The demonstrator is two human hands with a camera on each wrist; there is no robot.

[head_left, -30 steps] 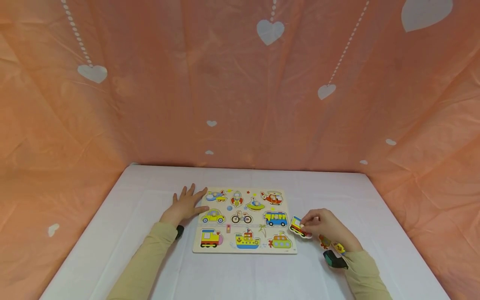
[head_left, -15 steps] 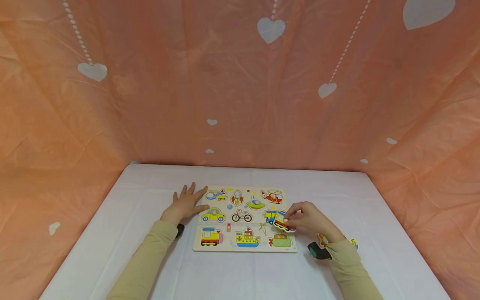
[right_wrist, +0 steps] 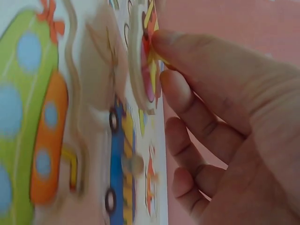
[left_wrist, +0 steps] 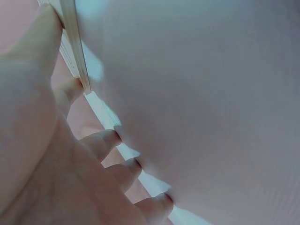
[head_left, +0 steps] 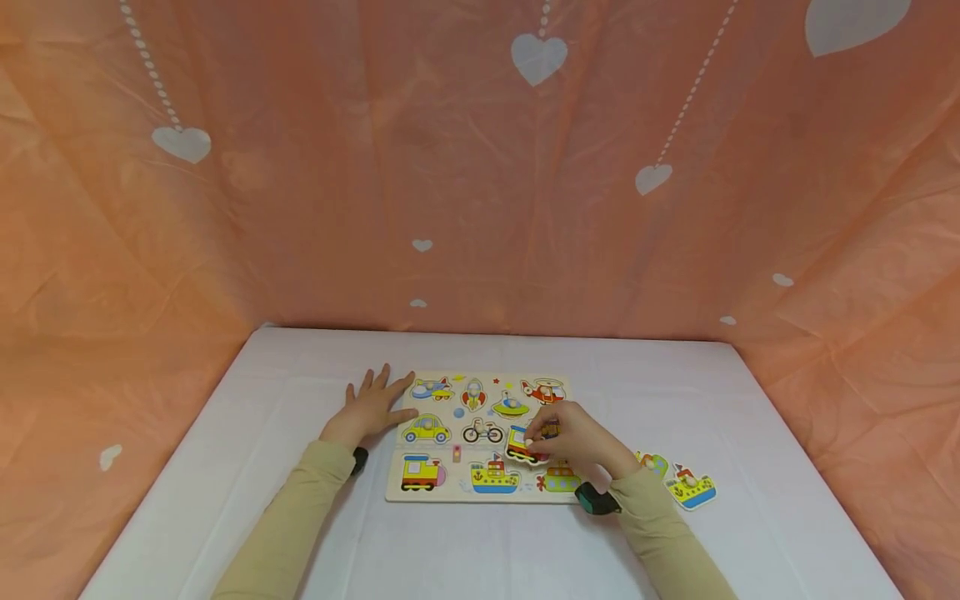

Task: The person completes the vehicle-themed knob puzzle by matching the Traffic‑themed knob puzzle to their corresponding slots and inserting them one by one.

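A wooden knob puzzle board [head_left: 455, 494] with vehicle pictures lies on the white table. My right hand [head_left: 577, 437] pinches a train puzzle piece [head_left: 517, 444] by its knob, between thumb and fingertips. In the right wrist view the train piece [right_wrist: 149, 70] is tilted and held off the board, past the seated bus piece [right_wrist: 123, 159]. The printed train recess [head_left: 422, 473] is at the board's lower left. My left hand [head_left: 367, 417] lies with fingers spread, thumb and index finger touching the board's left edge. The left wrist view shows those fingertips against the board edge [left_wrist: 77, 51].
A ship piece [head_left: 692, 487] and a submarine piece [head_left: 654, 464] lie loose right of the board, near my right forearm. Plane, rocket, car, bicycle and other knobbed pieces sit in the board's upper rows. An orange curtain [head_left: 480, 208] with white hearts stands behind the table.
My right hand has carried the train piece leftward, from beside the board's right edge to over its middle right. The loose ship piece has come into full view. My left hand has stayed put.
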